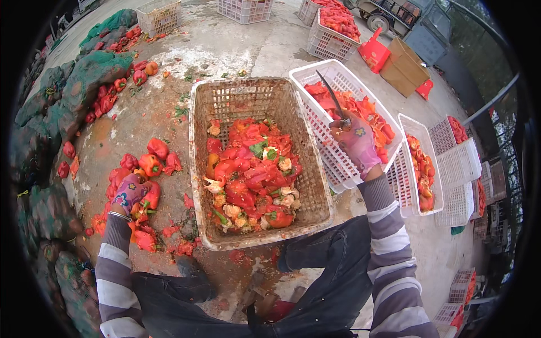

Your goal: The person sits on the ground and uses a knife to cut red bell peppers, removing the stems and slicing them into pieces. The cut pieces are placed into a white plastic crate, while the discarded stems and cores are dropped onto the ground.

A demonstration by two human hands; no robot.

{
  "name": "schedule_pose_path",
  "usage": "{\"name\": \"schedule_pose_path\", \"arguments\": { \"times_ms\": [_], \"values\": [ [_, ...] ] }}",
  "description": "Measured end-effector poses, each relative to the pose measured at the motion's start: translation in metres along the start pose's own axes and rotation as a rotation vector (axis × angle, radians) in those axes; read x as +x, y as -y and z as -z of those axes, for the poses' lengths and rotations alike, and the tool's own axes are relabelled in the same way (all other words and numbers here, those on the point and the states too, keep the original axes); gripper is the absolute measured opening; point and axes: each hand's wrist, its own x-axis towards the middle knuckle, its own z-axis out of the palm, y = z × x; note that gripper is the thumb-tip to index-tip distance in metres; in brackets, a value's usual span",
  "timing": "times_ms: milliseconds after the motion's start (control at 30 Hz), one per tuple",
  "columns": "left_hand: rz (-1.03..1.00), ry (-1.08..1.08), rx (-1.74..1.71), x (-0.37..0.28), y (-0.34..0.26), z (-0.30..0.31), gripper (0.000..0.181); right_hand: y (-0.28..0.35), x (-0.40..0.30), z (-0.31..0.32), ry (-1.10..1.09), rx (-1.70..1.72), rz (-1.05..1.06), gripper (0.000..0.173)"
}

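My left hand (129, 192), in a pink flowered glove, reaches into a pile of red bell peppers (151, 164) on the ground; whether its fingers hold one is hidden. Gloved alike, my right hand (354, 137) grips a knife with a narrow, curved dark blade (331, 93) pointing up and away. That hand is over the near side of a white plastic crate (338, 169) of cut red pepper pieces (376, 126). Between my hands stands a dirty plastic crate (319, 190) with torn pepper flesh, seedy cores and green stems (253, 181) in it.
Green mesh sacks (76, 93) of peppers line the left side. Another white crate (437, 186) of peppers stands at the right, near stacked crates (458, 162). Farther back are a filled crate (329, 44), a red bag (374, 53), a cardboard box (403, 67) and a parked vehicle (427, 38).
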Motion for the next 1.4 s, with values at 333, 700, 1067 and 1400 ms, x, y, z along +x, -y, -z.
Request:
{"name": "schedule_pose_path", "arguments": {
  "times_ms": [333,700,1067,1400],
  "values": [
    [0.475,0.005,0.219,0.001,0.084,-0.037,0.041,0.078,-0.062,-0.111,0.425,-0.188,0.271,0.046],
    [0.29,-0.017,0.165,0.055,0.086,-0.149,0.086,0.064,-0.063,-0.125,0.668,-0.26,0.171,0.053],
    [0.493,-0.132,0.373,0.101,0.138,-0.204,0.079,0.055,-0.068,-0.116,0.908,-0.25,0.099,0.058],
    [0.379,-0.23,-0.79,0.075,0.168,-0.241,0.034,0.044,-0.069,-0.106,0.84,-0.157,0.123,0.053]
  ]
}}
